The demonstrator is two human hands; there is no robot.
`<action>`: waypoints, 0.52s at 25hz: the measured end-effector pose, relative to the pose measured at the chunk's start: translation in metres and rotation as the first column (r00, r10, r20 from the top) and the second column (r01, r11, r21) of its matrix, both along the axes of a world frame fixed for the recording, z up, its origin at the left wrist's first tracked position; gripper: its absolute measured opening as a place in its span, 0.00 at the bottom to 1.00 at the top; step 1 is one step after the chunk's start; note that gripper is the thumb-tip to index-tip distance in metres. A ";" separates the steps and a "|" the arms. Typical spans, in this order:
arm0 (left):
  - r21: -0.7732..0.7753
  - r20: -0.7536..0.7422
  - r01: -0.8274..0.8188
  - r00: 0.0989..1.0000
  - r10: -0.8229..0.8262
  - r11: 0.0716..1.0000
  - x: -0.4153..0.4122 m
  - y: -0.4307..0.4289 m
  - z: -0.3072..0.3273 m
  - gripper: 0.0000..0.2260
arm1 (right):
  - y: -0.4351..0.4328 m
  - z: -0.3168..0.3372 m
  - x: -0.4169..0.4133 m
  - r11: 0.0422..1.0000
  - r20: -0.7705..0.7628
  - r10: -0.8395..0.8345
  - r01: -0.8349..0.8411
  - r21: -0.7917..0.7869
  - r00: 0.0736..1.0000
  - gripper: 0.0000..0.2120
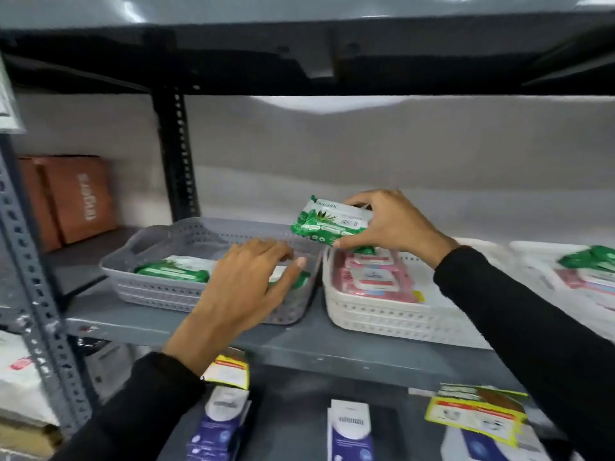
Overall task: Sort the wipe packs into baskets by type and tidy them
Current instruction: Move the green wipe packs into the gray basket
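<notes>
Two bare hands (pixel 246 281), long black sleeves (pixel 532 311) down to the wrists.

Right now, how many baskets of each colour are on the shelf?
Grey basket: 1
White baskets: 2, the far right one partly cut off
Total: 3

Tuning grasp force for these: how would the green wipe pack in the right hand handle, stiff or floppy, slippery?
Likely soft: the green wipe pack is a film pouch, held by the right hand at its edges and tilted without visibly sagging. The glossy wrap probably makes it somewhat slippery. Being flat, it should not roll when dropped into the grey basket.
</notes>
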State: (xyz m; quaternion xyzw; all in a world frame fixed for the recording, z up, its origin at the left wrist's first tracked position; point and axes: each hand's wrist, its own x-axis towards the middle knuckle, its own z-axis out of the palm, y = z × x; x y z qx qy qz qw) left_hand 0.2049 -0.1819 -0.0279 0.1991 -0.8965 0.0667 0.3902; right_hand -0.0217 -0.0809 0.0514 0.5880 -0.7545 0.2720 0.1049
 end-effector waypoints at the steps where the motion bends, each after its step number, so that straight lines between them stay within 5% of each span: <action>1: -0.004 -0.004 -0.014 1.000 0.014 1.000 0.014 -0.013 -0.003 0.18 | -0.027 -0.003 0.012 1.000 -0.008 0.018 -0.018 0.026 1.000 0.34; 7: -0.050 -0.016 -0.018 1.000 0.017 0.999 0.048 -0.047 -0.018 0.21 | -0.148 -0.023 0.059 0.953 -0.020 0.052 -0.044 0.299 0.998 0.35; 13: 0.011 -0.009 -0.024 1.000 0.024 1.000 0.050 -0.047 -0.016 0.21 | -0.176 -0.044 0.058 0.797 -0.074 0.031 0.020 0.603 0.997 0.28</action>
